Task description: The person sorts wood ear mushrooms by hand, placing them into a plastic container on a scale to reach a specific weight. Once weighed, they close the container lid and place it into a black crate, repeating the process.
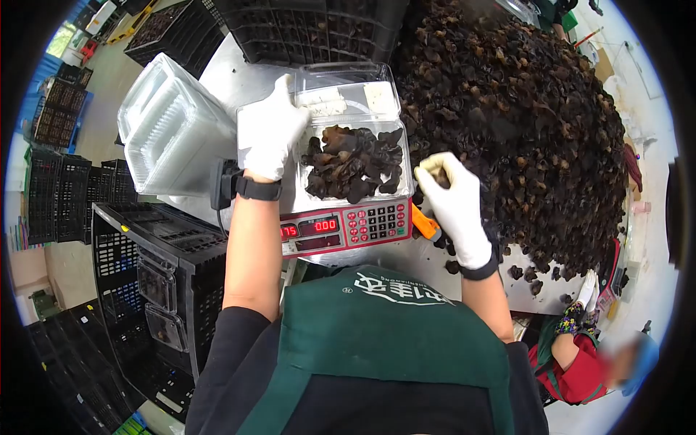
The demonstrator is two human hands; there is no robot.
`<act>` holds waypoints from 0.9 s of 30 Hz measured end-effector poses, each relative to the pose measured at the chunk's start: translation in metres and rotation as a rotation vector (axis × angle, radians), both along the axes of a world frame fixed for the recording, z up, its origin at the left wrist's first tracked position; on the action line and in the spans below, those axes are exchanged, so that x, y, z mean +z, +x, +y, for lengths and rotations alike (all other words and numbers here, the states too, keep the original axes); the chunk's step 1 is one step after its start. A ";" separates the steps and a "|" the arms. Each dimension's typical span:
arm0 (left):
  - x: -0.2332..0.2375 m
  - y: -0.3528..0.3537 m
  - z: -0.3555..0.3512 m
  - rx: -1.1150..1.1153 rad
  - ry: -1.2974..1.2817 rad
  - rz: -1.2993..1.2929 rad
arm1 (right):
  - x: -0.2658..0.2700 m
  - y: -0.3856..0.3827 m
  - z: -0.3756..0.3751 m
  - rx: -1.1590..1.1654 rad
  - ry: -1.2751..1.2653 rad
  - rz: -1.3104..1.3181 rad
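My left hand [274, 130], in a white glove, lies at the left edge of a clear plastic clamshell box [403, 190], fingers partly spread. Dark wood ear mushrooms [355, 163] fill the box's near half, and its lid [348, 98] is folded back. Under the box is a red weighing scale [344, 226] with a lit display. My right hand [453, 203], also gloved, is just right of the box with thumb and fingers curled into a pinch. What it holds, if anything, I cannot make out. Beyond it rises a large heap of wood ear mushrooms [507, 138].
Nested clear boxes [174, 127] stand at the left. A black crate [312, 32] sits behind the scale, and more black crates [163, 268] stand at lower left. An orange-handled tool [425, 223] lies by the scale. Another person [580, 362] works at lower right.
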State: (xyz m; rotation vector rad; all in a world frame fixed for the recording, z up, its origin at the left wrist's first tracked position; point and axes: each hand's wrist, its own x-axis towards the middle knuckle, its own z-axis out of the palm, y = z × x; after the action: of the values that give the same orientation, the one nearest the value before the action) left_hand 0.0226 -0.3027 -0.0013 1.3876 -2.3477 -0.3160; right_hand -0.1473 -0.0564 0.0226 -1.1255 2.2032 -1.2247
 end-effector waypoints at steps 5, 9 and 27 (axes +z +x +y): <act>0.005 0.011 0.015 0.001 0.139 0.431 | 0.007 0.042 0.001 0.347 -0.266 0.343; 0.007 0.029 0.035 -0.037 0.065 0.488 | -0.013 0.054 -0.017 0.391 -0.152 0.516; 0.005 0.076 0.137 -0.171 0.220 0.545 | -0.025 -0.002 0.007 -0.082 -0.094 -0.618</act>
State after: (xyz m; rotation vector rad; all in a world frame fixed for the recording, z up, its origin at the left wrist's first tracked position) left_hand 0.0986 -0.1660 0.0042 1.0176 -2.0111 -0.9011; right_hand -0.1494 -0.0495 -0.0026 -0.5748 1.7432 -1.4787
